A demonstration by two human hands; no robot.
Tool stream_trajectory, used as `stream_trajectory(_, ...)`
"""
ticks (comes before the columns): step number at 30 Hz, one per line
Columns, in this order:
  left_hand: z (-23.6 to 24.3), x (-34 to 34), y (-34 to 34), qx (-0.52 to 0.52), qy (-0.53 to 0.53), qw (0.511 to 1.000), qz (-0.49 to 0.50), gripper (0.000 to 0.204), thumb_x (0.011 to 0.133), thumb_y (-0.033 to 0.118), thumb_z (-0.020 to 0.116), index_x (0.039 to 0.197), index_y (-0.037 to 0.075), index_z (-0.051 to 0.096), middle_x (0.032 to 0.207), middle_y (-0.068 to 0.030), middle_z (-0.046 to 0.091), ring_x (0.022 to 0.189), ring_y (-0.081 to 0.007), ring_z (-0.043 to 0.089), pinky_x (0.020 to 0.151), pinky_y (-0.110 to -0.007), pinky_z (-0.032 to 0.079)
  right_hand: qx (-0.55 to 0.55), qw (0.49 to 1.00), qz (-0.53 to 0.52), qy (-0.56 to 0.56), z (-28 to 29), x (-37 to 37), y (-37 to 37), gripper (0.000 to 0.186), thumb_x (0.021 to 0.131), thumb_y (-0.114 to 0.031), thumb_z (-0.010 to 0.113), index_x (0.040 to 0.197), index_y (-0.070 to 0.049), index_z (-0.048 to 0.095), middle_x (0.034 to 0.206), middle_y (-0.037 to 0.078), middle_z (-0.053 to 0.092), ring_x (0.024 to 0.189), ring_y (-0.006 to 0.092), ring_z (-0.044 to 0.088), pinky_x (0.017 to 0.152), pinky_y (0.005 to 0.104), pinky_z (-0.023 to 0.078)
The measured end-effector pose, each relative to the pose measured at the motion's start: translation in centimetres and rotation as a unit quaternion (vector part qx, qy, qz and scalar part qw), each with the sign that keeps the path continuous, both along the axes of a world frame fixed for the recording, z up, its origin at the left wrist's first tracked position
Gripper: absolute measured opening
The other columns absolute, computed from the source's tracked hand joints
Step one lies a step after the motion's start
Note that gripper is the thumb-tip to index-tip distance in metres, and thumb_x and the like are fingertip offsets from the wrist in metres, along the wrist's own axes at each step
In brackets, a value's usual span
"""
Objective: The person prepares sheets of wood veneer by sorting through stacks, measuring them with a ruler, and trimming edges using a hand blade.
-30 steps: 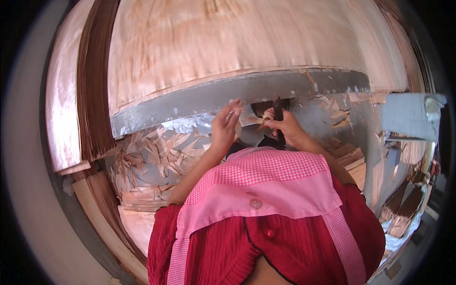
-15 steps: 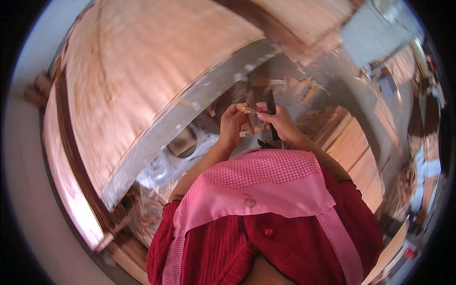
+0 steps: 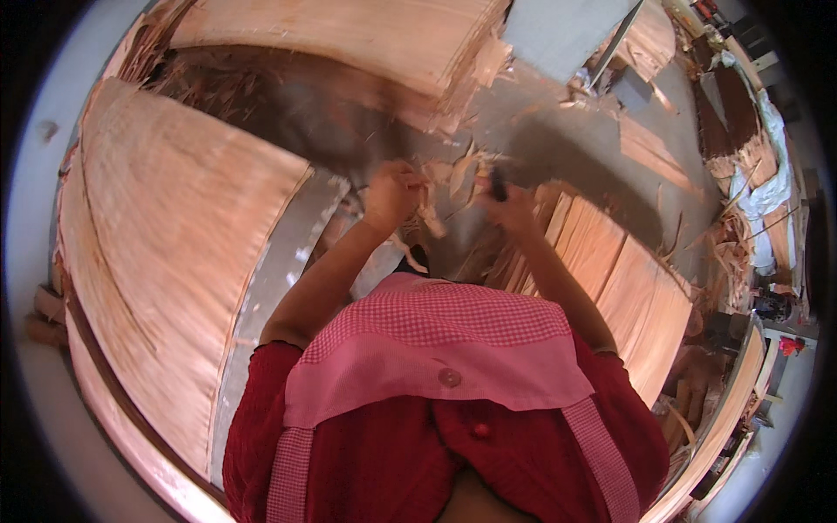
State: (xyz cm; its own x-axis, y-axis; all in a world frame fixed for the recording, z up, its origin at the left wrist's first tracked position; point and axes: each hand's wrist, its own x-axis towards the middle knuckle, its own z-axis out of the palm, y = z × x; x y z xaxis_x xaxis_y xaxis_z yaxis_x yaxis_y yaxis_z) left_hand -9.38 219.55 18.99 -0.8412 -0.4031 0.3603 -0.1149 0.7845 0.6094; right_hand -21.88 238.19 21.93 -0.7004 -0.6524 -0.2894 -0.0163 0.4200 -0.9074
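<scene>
Slightly left of the middle, my left hand [image 3: 394,193] is closed, its fingers curled. A thin, crumpled tan strip [image 3: 429,216] hangs by its fingertips and appears to be pinched in them. To the right, my right hand [image 3: 513,207] is closed around a dark, narrow tool [image 3: 499,185], perhaps a knife; motion blur hides its shape. The two hands are apart, above the floor. A stack of wood veneer sheets [image 3: 623,279] lies below and right of my right forearm. Left of my left forearm is a large veneer sheet [image 3: 174,261] on a grey-edged surface.
Another veneer stack [image 3: 349,35] lies at the far side. Loose wood scraps [image 3: 462,170] litter the grey floor [image 3: 558,131] beyond my hands. A grey board [image 3: 558,35] lies at the far right, and scrap piles with pale plastic [image 3: 763,200] line the right side.
The view has turned to the right, so the large veneer sheet sits further left. My hands have moved apart; before, they were close together over the tan strip.
</scene>
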Motion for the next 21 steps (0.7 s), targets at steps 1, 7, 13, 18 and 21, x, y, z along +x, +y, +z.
stream_trajectory(1,-0.3,-2.3,-0.4,0.082,-0.028,0.995,-0.048,0.013,0.067,0.008,0.060,0.077,0.012,0.068,0.079,-0.0091,0.057,0.077,-0.0280,0.054,0.067,-0.036,0.043,0.022,0.995,0.049,0.081,0.3,-1.2,-2.0,0.030,0.072,-0.024,0.066,0.093,-0.003,0.061,0.066,0.006,0.056,0.060,0.0150,0.052,0.059,0.0296,0.043)
stream_trajectory(7,1.0,-12.1,-4.2,0.348,0.016,0.937,0.007,0.015,0.071,0.003,0.059,0.086,0.003,0.057,0.064,-0.0111,0.059,0.056,-0.0158,0.058,0.052,-0.027,0.045,-0.027,0.979,0.098,0.177,-0.9,-10.6,-10.6,0.034,0.071,-0.028,0.066,0.087,0.001,0.058,0.069,0.015,0.057,0.060,0.0197,0.053,0.059,0.0320,0.042)
stream_trajectory(13,-2.8,-20.9,-9.5,0.393,0.071,0.916,-0.030,0.021,0.071,0.006,0.063,0.091,0.002,0.058,0.077,-0.0084,0.061,0.066,-0.0152,0.057,0.061,-0.027,0.045,0.079,0.969,0.231,-0.043,0.8,-22.4,-15.5,0.023,0.073,-0.024,0.066,0.088,-0.006,0.062,0.062,-0.001,0.054,0.050,0.0081,0.048,0.046,0.0224,0.037)
stream_trajectory(18,-1.4,-24.3,-15.1,0.374,0.035,0.926,0.027,0.023,0.077,0.012,0.058,0.098,0.005,0.059,0.085,-0.0098,0.062,0.069,-0.0186,0.059,0.065,-0.030,0.046,0.292,0.946,0.072,0.123,-4.9,-53.6,-9.4,0.020,0.077,-0.027,0.060,0.081,-0.007,0.060,0.056,0.000,0.052,0.048,0.0086,0.046,0.039,0.0230,0.034)
stream_trajectory(21,-2.6,-22.8,-18.9,0.381,-0.018,0.911,0.154,0.022,0.079,0.015,0.055,0.098,0.005,0.059,0.083,-0.0110,0.062,0.067,-0.0204,0.059,0.063,-0.032,0.046,0.303,0.886,-0.046,0.347,-2.0,-67.0,-11.8,0.020,0.078,-0.027,0.060,0.081,-0.007,0.060,0.057,0.000,0.052,0.048,0.0091,0.047,0.039,0.0233,0.035)
